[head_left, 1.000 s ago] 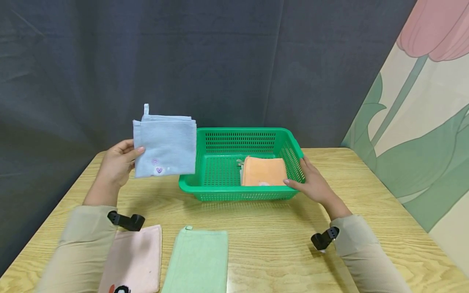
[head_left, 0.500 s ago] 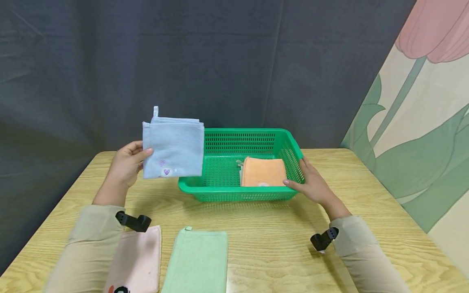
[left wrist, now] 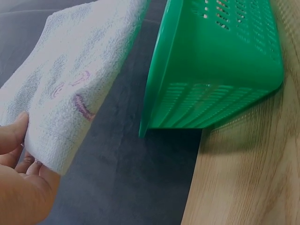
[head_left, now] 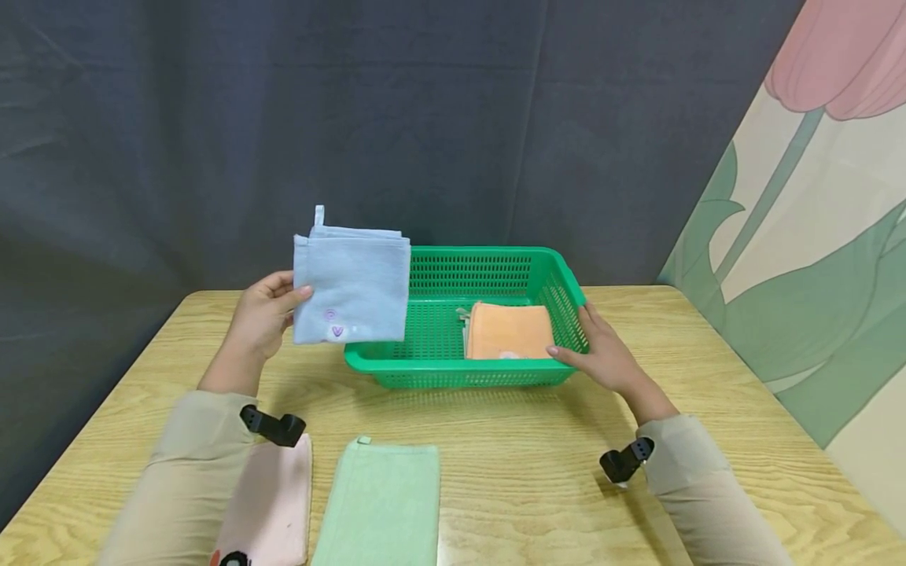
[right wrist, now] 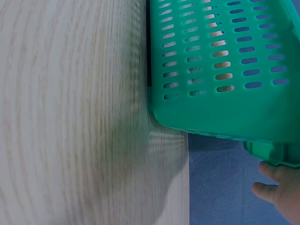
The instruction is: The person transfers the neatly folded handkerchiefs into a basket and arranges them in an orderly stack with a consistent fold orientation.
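My left hand [head_left: 262, 322] pinches the left edge of a folded light blue hand towel [head_left: 350, 283] between thumb and fingers. The towel hangs upright in the air, overlapping the left end of a green plastic basket [head_left: 453, 366] in the head view. It has a hanging loop on top and small purple embroidery, which also shows on the towel [left wrist: 70, 79] in the left wrist view. My right hand [head_left: 605, 354] holds the basket's right front corner, thumb over the rim and fingers along the outer side. Inside, at the right, stands a folded orange towel [head_left: 510, 330], with a paler cloth edge behind it.
Nearer me on the wooden table [head_left: 524, 487] lie a folded green towel [head_left: 385, 503] and a folded pink one [head_left: 276, 495], the latter partly under my left forearm. A dark curtain [head_left: 453, 118] hangs behind the basket; a painted wall [head_left: 835, 259] stands at the right.
My left hand has carried the blue towel steadily rightward, so it now covers more of the basket's left end. The right hand and the basket have stayed in place.
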